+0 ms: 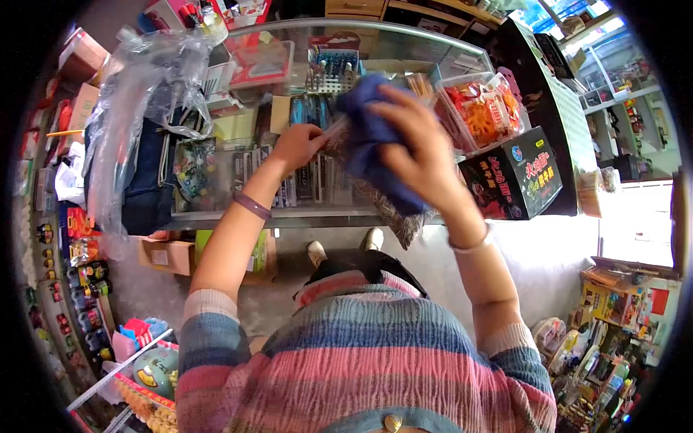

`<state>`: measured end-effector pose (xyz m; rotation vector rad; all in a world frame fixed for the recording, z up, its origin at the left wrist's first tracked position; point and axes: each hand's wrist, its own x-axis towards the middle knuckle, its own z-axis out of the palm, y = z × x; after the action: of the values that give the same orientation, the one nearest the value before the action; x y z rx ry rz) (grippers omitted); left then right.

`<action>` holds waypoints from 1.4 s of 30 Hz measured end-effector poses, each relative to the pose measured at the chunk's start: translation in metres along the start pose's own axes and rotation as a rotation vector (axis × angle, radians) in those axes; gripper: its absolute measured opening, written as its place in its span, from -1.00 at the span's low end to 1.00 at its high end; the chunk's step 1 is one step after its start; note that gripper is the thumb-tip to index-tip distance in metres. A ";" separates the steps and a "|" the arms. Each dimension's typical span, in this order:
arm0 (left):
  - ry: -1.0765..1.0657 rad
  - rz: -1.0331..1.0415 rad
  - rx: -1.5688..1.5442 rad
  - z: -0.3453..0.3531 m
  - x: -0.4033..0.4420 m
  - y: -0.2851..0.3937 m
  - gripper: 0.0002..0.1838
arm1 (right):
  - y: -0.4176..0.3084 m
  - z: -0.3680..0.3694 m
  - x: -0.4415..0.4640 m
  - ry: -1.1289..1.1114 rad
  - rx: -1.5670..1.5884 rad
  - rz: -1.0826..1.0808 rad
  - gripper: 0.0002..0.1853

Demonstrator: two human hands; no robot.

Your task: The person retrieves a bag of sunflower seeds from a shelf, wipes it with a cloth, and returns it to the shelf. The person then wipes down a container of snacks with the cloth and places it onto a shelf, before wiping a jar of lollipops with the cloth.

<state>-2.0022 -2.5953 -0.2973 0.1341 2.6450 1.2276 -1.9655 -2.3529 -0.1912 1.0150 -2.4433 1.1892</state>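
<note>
One cloth (pixel 379 141) over glass counter (pixel 404 40), indoors.

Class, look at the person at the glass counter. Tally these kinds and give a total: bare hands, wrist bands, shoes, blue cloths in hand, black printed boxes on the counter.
Hands: 2 (left hand, right hand)
Wrist bands: 2 (purple band, white band)
Shoes: 2
Blue cloth: 1
Black box: 1
Total: 8

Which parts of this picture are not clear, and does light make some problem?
Head view: right hand and blue cloth blurred, probably by motion; left hand sharper; bright opening at image right washed out; clear plastic shiny; counter bent by wide-lens distortion, image corners black.
</note>
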 end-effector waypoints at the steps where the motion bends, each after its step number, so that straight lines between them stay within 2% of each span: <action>1: -0.120 -0.102 -0.092 -0.001 0.003 0.003 -0.72 | 0.002 0.020 -0.004 -0.094 -0.271 -0.027 -0.48; 2: -0.012 -0.102 -0.112 0.001 0.004 0.002 -0.71 | 0.006 0.040 -0.008 -0.187 -0.539 -0.057 -0.46; 4: 0.200 -0.109 -0.148 0.008 0.000 -0.001 -0.65 | 0.019 0.076 -0.023 -0.265 -0.540 -0.074 -0.41; 5: 0.117 -0.293 -0.293 -0.003 -0.008 0.021 -0.56 | 0.016 0.080 -0.024 -0.245 -0.611 -0.106 -0.42; 8: 0.180 -0.187 -0.283 0.008 0.002 -0.002 -0.60 | 0.016 0.069 -0.036 -0.286 -0.594 -0.104 -0.43; 9: 0.224 -0.108 -0.396 0.014 0.006 -0.010 -0.75 | 0.010 0.062 -0.043 -0.253 -0.593 -0.129 -0.46; 10: 0.156 -0.162 -0.437 0.016 0.010 -0.020 -0.83 | 0.008 0.056 -0.056 -0.273 -0.587 -0.126 -0.48; 16: 0.083 -0.169 -0.531 0.009 0.004 -0.017 -0.82 | -0.003 0.002 -0.156 -0.307 -0.478 -0.067 -0.56; 18: 0.056 -0.170 -0.514 0.005 0.003 -0.015 -0.81 | -0.013 -0.024 -0.179 -0.354 -0.348 0.226 -0.53; 19: 0.024 -0.181 -0.494 0.003 0.005 -0.019 -0.78 | -0.011 -0.039 -0.188 -0.284 -0.197 0.386 -0.50; 20: 0.037 -0.135 -0.292 0.000 0.009 -0.018 -0.75 | -0.008 -0.051 -0.191 -0.209 -0.043 0.538 -0.46; 22: 0.059 -0.046 0.119 -0.007 0.018 -0.015 -0.70 | -0.005 -0.066 -0.189 0.164 0.200 0.703 -0.45; 23: 0.180 0.087 0.263 -0.009 0.026 -0.017 -0.63 | -0.011 -0.069 -0.168 0.270 0.187 0.602 -0.46; 24: 0.171 0.102 0.243 -0.009 0.036 -0.009 -0.61 | -0.017 -0.069 -0.139 0.373 0.170 0.498 -0.46; 26: 0.159 0.130 0.200 -0.007 0.059 0.016 -0.59 | -0.013 -0.065 -0.091 0.344 -0.035 0.233 -0.47; 28: -0.101 0.138 0.209 0.003 0.095 0.024 -0.53 | -0.013 -0.045 -0.049 0.189 -0.244 0.201 -0.50; 29: -0.073 0.291 0.200 0.016 0.108 0.017 -0.57 | -0.001 -0.032 -0.034 0.035 -0.327 0.172 -0.48; 30: -0.133 0.234 0.217 0.026 0.121 0.006 -0.61 | 0.013 -0.016 -0.024 -0.122 -0.407 0.146 -0.44; 32: 0.018 0.093 0.073 0.022 0.093 0.031 -0.63 | 0.029 0.026 -0.011 -0.120 -0.637 0.174 -0.28; 33: 0.012 0.193 0.018 0.026 0.099 0.016 -0.62 | 0.042 0.041 -0.005 -0.154 -0.610 0.183 -0.22; 34: 0.047 0.200 -0.007 0.032 0.105 0.003 -0.62 | 0.052 0.051 0.001 -0.191 -0.581 0.192 -0.15; 35: 0.085 0.206 -0.031 0.037 0.113 -0.008 -0.62 | 0.055 0.054 0.006 -0.118 -0.644 0.146 -0.31; 37: 0.200 0.245 0.006 0.040 0.114 -0.014 -0.65 | 0.067 0.042 0.024 -0.179 -0.463 0.291 -0.43; 38: 0.172 0.202 0.081 0.040 0.111 -0.008 -0.67 | 0.073 0.035 0.030 -0.210 -0.372 0.364 -0.49; 39: 0.148 0.162 0.153 0.037 0.108 0.002 -0.68 | 0.080 0.030 0.031 -0.040 -0.395 0.384 -0.64; 40: 0.127 0.121 0.223 0.034 0.108 0.008 -0.70 | 0.085 0.021 0.035 0.049 -0.310 0.413 -0.64; 42: 0.171 0.193 0.161 0.039 0.114 -0.004 -0.71 | 0.100 0.020 0.043 0.194 -0.177 0.198 -0.61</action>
<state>-2.1041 -2.5493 -0.3433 0.3315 2.9384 1.1240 -2.0628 -2.3457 -0.2428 0.5917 -2.4833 1.0487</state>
